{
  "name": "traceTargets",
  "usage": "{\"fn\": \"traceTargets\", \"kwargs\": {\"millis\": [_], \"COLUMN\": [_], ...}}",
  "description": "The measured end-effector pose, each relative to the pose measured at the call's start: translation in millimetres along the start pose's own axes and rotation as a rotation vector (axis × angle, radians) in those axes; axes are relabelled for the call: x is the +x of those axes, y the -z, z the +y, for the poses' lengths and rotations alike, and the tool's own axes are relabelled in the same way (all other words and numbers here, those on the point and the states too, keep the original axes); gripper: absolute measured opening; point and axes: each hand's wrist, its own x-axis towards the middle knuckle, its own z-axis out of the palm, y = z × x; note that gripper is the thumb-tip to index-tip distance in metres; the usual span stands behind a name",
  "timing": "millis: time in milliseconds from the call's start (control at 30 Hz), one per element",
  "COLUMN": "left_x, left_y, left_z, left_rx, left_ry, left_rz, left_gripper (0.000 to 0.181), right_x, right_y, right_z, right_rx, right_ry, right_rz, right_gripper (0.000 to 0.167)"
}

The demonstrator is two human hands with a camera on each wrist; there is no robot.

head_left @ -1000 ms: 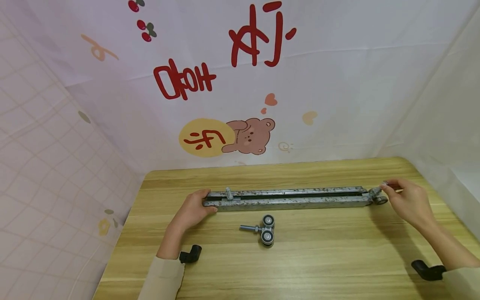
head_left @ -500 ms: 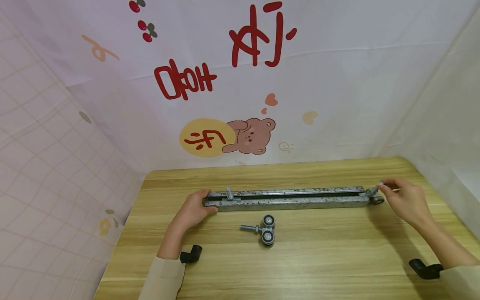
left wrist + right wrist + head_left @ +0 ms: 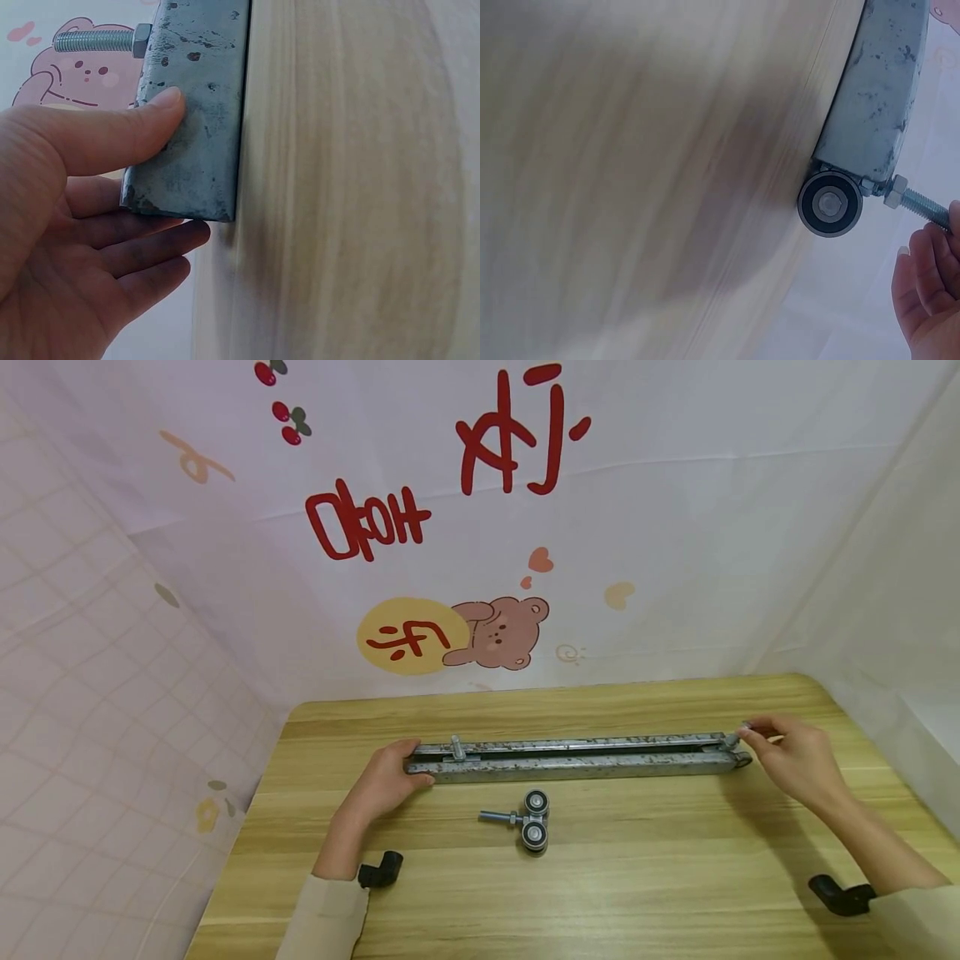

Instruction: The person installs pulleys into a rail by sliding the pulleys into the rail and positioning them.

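Note:
A slotted metal track (image 3: 585,767), speckled with rust, lies lengthwise on the table. My left hand (image 3: 386,781) grips its left end, thumb on the near side in the left wrist view (image 3: 180,172). Close to that end a bolt with a nut (image 3: 97,40) stands up through the slot; what it is fixed to inside is hidden. At the right end my right hand (image 3: 798,760) pinches the threaded bolt (image 3: 926,208) of a roller trolley. That trolley is partly inside the track, with one wheel (image 3: 829,204) showing just outside the end.
Another roller trolley (image 3: 535,820) lies on the wooden table (image 3: 637,877) in front of the track, its bolt pointing left. A white printed cloth (image 3: 675,527) hangs behind the table. Black angled pieces (image 3: 840,895) sit by both sleeves.
My right hand has moved left, sliding the roller trolley further into the track's right end. The left hand and the loose trolley have stayed put.

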Motion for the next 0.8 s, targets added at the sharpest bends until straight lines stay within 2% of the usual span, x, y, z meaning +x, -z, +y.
{"fn": "traceTargets", "kwargs": {"millis": [800], "left_x": [0.4], "left_y": [0.0], "left_z": [0.5], "left_rx": [0.004], "left_ry": [0.003], "left_rz": [-0.002], "left_gripper": [0.075], "right_x": [0.3], "right_y": [-6], "right_z": [-17], "right_rx": [0.002], "right_ry": [0.035], "right_rz": [-0.029], "right_gripper": [0.023]}}
